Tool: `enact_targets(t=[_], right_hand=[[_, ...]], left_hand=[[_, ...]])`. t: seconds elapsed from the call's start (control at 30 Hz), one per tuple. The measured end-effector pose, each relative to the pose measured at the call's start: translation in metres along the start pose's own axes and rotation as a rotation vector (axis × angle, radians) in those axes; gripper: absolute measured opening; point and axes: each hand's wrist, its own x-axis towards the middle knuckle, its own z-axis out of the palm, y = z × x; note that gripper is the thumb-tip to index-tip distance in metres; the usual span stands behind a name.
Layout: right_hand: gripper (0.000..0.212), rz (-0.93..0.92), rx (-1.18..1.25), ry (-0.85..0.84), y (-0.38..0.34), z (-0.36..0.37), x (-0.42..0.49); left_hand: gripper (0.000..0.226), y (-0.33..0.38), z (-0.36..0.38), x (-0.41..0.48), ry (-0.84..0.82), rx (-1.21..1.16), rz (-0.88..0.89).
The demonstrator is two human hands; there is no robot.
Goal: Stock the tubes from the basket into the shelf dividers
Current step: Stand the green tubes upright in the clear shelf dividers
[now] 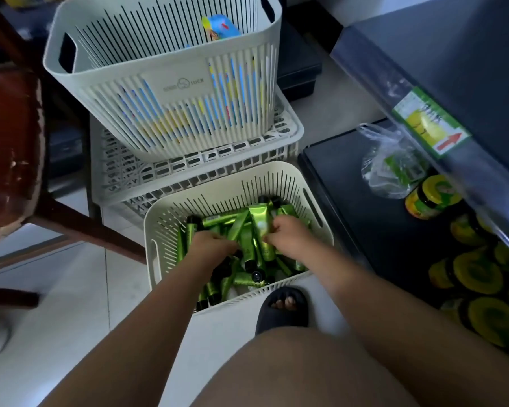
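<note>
**Now both hands are down in the basket, and nothing is on the shelf yet**

Starting far left, a worn brown chair (9, 148) stands off to the side, playing no part. Next to it a tall basket (165, 92) of blue and yellow packs sits on a flat crate (194, 168), parked behind the work, presumably for another round.

Centre stage is the cream basket (165, 230) on the floor, right at the person's knee and just beside the shelf. That looks like a sensible spot, since it keeps the reach to the shelf short. Inside it, the green tubes (241, 224) lie in a loose heap, black caps pointing every which way.

The left hand (213, 245) is dug into the pile with its fingers curled under. I cannot tell whether it has a tube or is only raking them together. The right hand (290, 235) is clearer, with its fingers closed round a tube near the top of the heap. It looks like gathering a handful rather than taking singles.

A black slipper (282, 306) rests against the basket's near wall.

Over to the right, the dark shelf (350, 201) carries a crumpled plastic bag (391, 165) and yellow-lidded jars (432, 198). A green price label (432, 124) is stuck on the rail above. The dividers themselves aren't visible from here.

I'd judge this as early going, with the heap in the basket looking full.
</note>
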Motion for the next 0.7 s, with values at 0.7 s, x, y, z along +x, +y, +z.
enact_targets(t=[0.7], right_hand=[[0.006,-0.306,0.636,0.421,-0.072,-0.134,-0.114]], left_hand=[[0.017,0.163,-0.014,-0.155,-0.057,-0.45,0.668]])
